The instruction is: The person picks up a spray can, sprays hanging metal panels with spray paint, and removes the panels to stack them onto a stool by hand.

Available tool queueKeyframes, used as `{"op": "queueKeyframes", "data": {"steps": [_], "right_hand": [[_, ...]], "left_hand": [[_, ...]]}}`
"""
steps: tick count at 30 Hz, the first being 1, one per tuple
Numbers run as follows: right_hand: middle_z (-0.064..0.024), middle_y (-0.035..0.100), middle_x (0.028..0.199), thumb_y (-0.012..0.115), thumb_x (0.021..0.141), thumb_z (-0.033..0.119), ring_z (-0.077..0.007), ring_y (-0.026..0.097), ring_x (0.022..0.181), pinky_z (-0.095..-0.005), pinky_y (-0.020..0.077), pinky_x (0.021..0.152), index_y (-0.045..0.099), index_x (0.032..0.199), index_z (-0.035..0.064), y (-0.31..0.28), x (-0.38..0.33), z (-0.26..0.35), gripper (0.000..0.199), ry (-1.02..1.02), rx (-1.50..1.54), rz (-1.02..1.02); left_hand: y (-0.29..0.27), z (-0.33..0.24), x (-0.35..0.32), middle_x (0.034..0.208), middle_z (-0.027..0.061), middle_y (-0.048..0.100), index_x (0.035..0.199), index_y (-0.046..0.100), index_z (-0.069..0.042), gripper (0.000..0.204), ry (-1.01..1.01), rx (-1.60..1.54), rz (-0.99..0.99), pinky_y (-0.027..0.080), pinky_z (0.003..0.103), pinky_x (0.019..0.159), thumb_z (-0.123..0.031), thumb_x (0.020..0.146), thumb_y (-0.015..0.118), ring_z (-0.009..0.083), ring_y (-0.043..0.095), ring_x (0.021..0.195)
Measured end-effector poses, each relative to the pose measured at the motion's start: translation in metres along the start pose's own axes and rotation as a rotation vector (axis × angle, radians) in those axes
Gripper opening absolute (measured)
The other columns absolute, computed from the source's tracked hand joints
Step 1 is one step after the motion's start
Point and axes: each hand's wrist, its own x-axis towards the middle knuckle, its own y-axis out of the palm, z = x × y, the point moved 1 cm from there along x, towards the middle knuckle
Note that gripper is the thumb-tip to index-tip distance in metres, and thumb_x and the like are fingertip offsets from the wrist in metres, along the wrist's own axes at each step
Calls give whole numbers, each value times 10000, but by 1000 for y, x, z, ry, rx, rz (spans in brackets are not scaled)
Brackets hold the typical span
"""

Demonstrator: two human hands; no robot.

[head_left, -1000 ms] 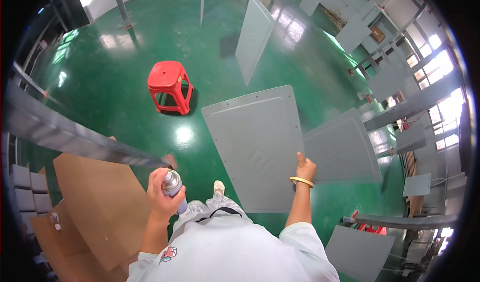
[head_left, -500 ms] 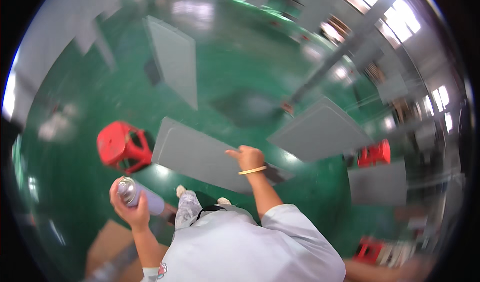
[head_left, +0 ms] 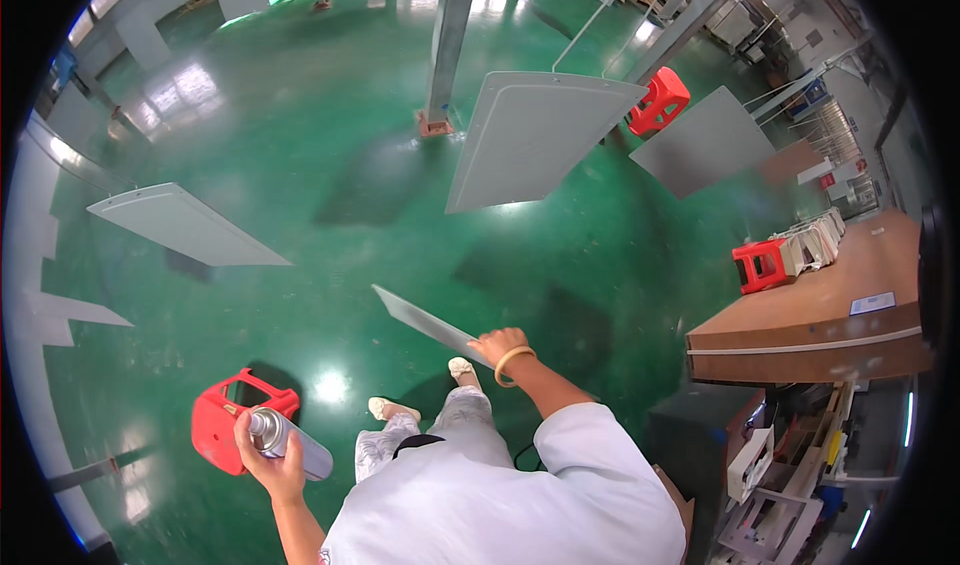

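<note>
My left hand (head_left: 272, 473) is wrapped round a spray can (head_left: 308, 457) with a silver top and a pale lilac body, held tilted in front of a red plastic stool (head_left: 215, 427). My right hand (head_left: 500, 349), with a yellowish bangle on its wrist, is closed on the near end of a flat grey panel (head_left: 425, 321). That panel shows almost edge-on, as a narrow strip slanting away to the far left. Part of its near end is hidden behind my fingers.
Another grey panel (head_left: 540, 145) hangs from rods ahead, with more panels (head_left: 180, 227) (head_left: 705, 143) to its left and right. A steel post (head_left: 450, 55) stands beyond. A second red stool (head_left: 660, 102) is behind the hanging panel. At right is a brown board-topped table (head_left: 800, 310).
My view has swung to the right. The panel by my right hand has turned from broad face to nearly edge-on, and that hand's fingers have closed on it. The can stays in my left hand.
</note>
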Motion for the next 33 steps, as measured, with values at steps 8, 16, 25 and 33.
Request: {"op": "queueKeyframes", "data": {"steps": [8,16,25,33], "right_hand": [[-89,656,795,383,880,469,-271,635,747,-400,493,655,664,780,109,50,-53,-127,468,219,25,34],[-81,642,763,388,898,421,-255,628,725,-393,486,628,636,757,94,85,-98,-182,434,110,21,152],[-101,654,746,457,872,329,-286,634,694,-400,499,624,661,745,98,101,-96,-185,334,-26,4,269],[-107,657,780,435,867,321,-286,634,738,-402,499,652,668,735,97,107,-76,-184,349,-26,-17,323]], "left_hand": [[89,-34,-37,1109,142,477,1211,393,-27,654,-85,-16,135,433,327,826,29,606,636,226,512,957],[171,-83,-39,1077,175,466,1201,406,-59,654,-22,-81,288,469,322,761,-1,601,660,245,520,925],[166,-91,-45,1048,188,503,1154,442,-69,636,26,159,276,460,369,774,-16,565,675,314,528,921],[158,-55,-71,1025,180,510,1134,471,-61,588,-53,341,396,458,369,759,-71,589,691,324,533,903]]}}
